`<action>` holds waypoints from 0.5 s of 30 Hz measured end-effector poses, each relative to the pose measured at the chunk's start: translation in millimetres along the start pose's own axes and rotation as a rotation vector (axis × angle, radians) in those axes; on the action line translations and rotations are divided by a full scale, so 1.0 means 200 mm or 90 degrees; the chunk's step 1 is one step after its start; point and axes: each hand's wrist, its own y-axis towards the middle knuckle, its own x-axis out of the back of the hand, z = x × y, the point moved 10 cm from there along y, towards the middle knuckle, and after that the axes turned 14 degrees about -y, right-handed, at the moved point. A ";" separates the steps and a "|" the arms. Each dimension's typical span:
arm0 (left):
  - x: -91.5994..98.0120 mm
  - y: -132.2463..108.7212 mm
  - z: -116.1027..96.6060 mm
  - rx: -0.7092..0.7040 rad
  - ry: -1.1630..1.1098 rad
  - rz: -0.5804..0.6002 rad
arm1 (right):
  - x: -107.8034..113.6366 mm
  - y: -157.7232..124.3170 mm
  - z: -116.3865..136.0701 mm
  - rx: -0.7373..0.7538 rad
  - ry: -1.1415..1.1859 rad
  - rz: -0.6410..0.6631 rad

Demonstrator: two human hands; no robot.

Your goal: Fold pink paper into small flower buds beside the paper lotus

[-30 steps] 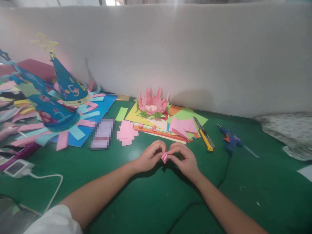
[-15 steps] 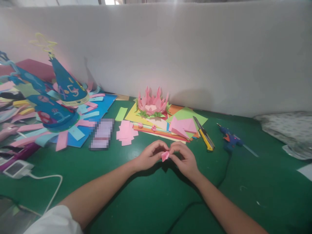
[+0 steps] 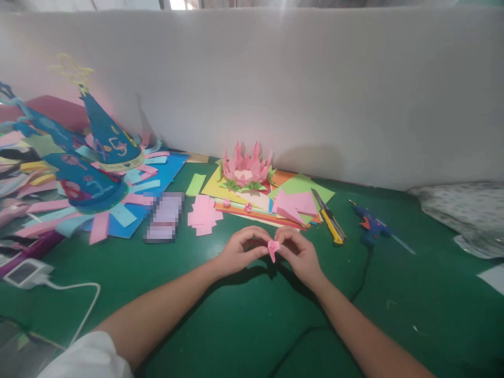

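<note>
A small folded piece of pink paper (image 3: 273, 250) is pinched between my two hands, just above the green table (image 3: 244, 320). My left hand (image 3: 243, 251) grips it from the left with thumb and fingertips. From the right, my right hand (image 3: 300, 256) pinches its other side. Beyond the hands, two small folded pink paper roses (image 3: 248, 207) sit on a stack of coloured paper (image 3: 262, 214). Behind them stands a pink paper lotus (image 3: 246, 167) with green leaves. Pink paper pieces (image 3: 203, 216) lie in a pile left of the stack.
A yellow utility knife (image 3: 334, 226) and a blue glue gun (image 3: 372, 223) with a trailing cord lie to the right. At left are blue paper cone hats (image 3: 112, 139), a blurred-out phone-shaped object (image 3: 164, 216) and a white charger (image 3: 29, 273) with cable. A pale partition (image 3: 315, 94) rises behind.
The pink paper has shifted slightly right and turned between my fingers, its pointed end now facing down. Both hands still hold it; the things around have stayed put.
</note>
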 end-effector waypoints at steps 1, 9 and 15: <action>0.01 0.00 0.02 0.017 -0.008 -0.017 | -0.01 0.00 -0.01 -0.020 0.021 0.013; 0.01 0.00 0.16 0.192 -0.118 -0.027 | -0.07 0.00 -0.04 -0.050 0.043 0.071; 0.02 0.00 0.13 0.169 -0.119 -0.036 | -0.07 -0.01 -0.10 -0.132 0.095 0.081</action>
